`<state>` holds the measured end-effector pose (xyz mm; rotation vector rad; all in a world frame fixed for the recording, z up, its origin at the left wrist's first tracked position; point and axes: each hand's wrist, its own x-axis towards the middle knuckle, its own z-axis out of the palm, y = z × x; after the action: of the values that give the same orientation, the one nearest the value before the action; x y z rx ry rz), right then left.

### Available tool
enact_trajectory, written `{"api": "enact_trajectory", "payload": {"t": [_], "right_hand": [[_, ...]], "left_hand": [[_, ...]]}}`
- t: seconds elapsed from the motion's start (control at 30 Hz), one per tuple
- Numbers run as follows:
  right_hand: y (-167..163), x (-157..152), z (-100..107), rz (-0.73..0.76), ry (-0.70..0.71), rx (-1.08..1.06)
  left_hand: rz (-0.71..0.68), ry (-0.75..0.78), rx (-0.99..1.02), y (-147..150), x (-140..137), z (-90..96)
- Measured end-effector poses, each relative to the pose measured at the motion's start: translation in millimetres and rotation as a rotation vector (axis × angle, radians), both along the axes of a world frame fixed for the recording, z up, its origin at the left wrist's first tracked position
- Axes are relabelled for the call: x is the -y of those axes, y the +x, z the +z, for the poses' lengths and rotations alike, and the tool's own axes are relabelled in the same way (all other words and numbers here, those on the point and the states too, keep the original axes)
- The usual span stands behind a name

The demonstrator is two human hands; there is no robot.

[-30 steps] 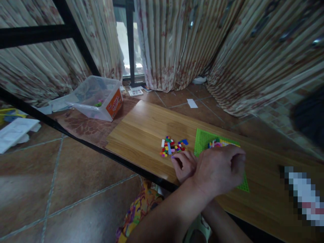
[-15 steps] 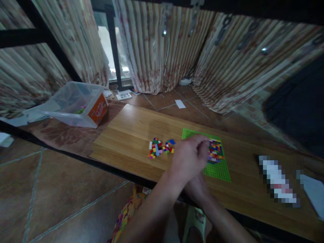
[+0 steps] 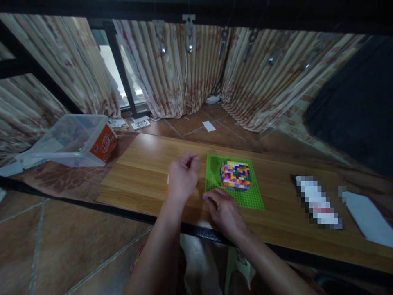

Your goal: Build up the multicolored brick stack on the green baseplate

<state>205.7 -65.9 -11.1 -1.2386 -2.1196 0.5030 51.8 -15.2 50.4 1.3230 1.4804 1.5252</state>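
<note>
My left hand (image 3: 183,177) hovers over the loose toy bricks left of the baseplate, its fingers curled together. Whatever is in its fingertips, if anything, I cannot make out. Only a bit of an orange brick (image 3: 167,191) shows beside the wrist; most of the pile is hidden behind the hand. My right hand (image 3: 225,209) pinches a small purple brick (image 3: 205,198) at the near-left corner of the green baseplate (image 3: 256,198). On that plate stands a block built of many-coloured bricks (image 3: 236,175), apart from both hands.
The wooden tabletop (image 3: 132,176) has a dark front edge. At left stands a clear plastic bin (image 3: 73,159) with an orange label. A pixelated item (image 3: 317,203) and a white sheet (image 3: 367,213) lie at right. Striped curtains (image 3: 172,73) hang behind.
My left hand has moved left, from the brick block to the loose bricks. My right hand has come out from beneath it and shows a purple brick. The view has shifted right.
</note>
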Motion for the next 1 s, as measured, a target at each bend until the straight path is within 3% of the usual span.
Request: {"api": "enact_trajectory", "payload": {"t": [0.1, 0.2, 0.6, 1.0], "right_hand": [[0.8, -1.7, -2.1, -0.033, 0.001, 0.028], [-0.8, -6.0, -2.7, -0.066, 0.006, 0.025], [-33.8, -20.9, -3.9, -0.094, -0.030, -0.037], [-41.7, -36.6, -7.0, -0.146, 0.005, 0.164]], "left_hand": [[0.178, 0.008, 0.139, -21.6, -8.4, 3.8], [0.258, -0.009, 0.207, -36.3, -11.8, 7.6], [0.244, 0.001, 0.260, -37.5, -10.0, 9.5], [0.180, -0.043, 0.273, -44.2, -6.9, 10.7]]}}
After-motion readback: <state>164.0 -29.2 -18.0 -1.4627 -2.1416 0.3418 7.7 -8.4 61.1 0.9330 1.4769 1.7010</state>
